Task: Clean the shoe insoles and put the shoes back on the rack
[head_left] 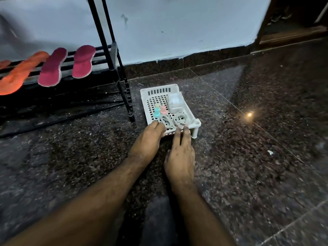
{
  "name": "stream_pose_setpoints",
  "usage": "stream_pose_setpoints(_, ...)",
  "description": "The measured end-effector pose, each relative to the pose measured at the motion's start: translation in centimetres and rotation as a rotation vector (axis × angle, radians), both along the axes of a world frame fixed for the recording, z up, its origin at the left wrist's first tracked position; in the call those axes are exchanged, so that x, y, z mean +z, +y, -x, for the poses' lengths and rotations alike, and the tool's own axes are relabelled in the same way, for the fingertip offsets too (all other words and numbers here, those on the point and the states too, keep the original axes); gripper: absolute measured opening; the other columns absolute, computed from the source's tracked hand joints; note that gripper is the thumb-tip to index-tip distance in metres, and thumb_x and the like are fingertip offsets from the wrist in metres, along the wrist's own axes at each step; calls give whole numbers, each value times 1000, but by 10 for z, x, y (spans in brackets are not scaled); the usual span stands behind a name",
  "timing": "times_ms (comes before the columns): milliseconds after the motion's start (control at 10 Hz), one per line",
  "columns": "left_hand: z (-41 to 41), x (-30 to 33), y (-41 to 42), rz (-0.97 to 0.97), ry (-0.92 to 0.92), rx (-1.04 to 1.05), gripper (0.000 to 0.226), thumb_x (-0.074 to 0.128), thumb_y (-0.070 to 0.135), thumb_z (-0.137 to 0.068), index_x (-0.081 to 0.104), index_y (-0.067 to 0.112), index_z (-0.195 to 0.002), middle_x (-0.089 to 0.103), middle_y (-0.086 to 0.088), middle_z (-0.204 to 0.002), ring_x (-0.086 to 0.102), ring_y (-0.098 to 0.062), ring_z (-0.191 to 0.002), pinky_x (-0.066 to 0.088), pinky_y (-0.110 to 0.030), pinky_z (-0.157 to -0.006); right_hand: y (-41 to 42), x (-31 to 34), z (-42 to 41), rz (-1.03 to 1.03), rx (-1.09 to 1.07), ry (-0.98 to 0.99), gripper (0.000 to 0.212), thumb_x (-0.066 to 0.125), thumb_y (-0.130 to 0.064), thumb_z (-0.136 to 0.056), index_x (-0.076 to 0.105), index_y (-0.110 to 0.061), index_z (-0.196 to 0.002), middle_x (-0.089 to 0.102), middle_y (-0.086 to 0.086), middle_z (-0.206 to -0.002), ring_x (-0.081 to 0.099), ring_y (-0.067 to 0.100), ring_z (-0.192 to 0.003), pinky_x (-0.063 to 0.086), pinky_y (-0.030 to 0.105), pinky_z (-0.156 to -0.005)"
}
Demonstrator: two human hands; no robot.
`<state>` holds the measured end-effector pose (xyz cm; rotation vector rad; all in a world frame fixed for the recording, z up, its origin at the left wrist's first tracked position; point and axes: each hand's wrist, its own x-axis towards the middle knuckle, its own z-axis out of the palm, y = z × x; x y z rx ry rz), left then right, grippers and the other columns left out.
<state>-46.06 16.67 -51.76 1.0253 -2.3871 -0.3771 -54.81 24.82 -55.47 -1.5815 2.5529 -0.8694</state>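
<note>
**Inspector A:** Because the floor [230,157] serves as the work area, we find everything laid out low. We note the black rack [113,55] standing against the wall [177,29] on the left, and four insoles resting across its bars: two orange insoles [23,73] and two magenta insoles [67,65]. We judge they lie spread apart, top side up, so that each surface can air or be reached for wiping. No shoes are visible to us.

**Inspector B:** Agreed. We next record the white perforated tray [150,93], set on the floor just beside the rack's foot, presumably to keep supplies near the insoles. Both hands meet at its near edge.

**Inspector A:** We see the left hand [149,139] with fingers bent over the near left rim, apparently gripping it. The right hand [181,157] has fingers extended and fairly straight, tips touching the near rim, holding nothing that we can see.

**Inspector B:** Inside, we list a clear packet [174,102], coiled pale laces [179,118] at the near end, and small pastel bottles [159,110] standing together. We judge the tray is being steadied or repositioned; cleaning looks not yet started.
</note>
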Motion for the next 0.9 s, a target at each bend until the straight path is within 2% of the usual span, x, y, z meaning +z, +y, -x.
stream_pose_setpoints(200,-1,6,-41,39,-29,95,6,53,15,-100,57,12,-101,53,-4,-100,57,-23,-88,50,-43,-75,-50,-2,22,-34,129,35,81,46,-5,-90,6,-25,-158,-2,-4,-166,2,18,-153,31,46,-116)
stream_pose_setpoints(300,1,7,-57,96,-87,169,5,52,19,-100,56,17,-99,52,-1,-97,56,-22,-85,49,-40,-69,-66,-6,29,-32,150,34,84,49,-6,-90,3,-31,-157,-5,-11,-165,3,18,-153,32,48,-115)
stream_pose_setpoints(400,5,9,-69,115,-121,246,6,51,18,-99,57,18,-101,52,-1,-96,55,-21,-85,51,-40,-70,-86,-4,32,-56,184,31,79,52,-19,-96,4,-31,-157,-5,-10,-165,4,20,-152,32,50,-115)
stream_pose_setpoints(500,10,13,-80,115,-97,352,18,50,7,-95,62,16,-104,59,-6,-103,56,-26,-101,52,-43,-82,-107,0,45,-98,277,70,72,49,-33,-99,7,-27,-158,-5,-8,-166,4,22,-152,30,51,-116)
stream_pose_setpoints(600,11,18,-96,46,-61,470,22,53,5,-96,69,15,-107,64,-12,-114,57,-30,-114,51,-44,-98,-116,-4,50,-164,294,79,67,45,-38,-100,13,-24,-158,-5,-11,-165,3,19,-152,26,51,-118)
stream_pose_setpoints(700,9,10,-106,15,-89,486,28,49,3,-97,67,14,-115,57,-15,-138,46,-35,-135,47,-48,-103,-112,-6,39,-194,338,79,69,44,-41,-100,10,-25,-158,-6,-13,-165,6,19,-152,23,50,-118)
stream_pose_setpoints(800,6,5,-97,38,-144,426,50,45,-3,-98,49,18,-144,32,-8,-161,25,-30,-150,31,-46,-118,-112,2,21,-176,353,77,72,46,-42,-99,9,-24,-158,-6,-12,-165,7,19,-152,22,50,-117)
stream_pose_setpoints(900,-6,0,-81,103,-144,355,57,44,-3,-98,39,15,-152,32,-5,-161,24,-18,-151,14,-34,-125,-107,18,9,-163,334,109,73,49,-39,-98,11,-21,-158,-4,-9,-166,9,20,-151,24,51,-116)
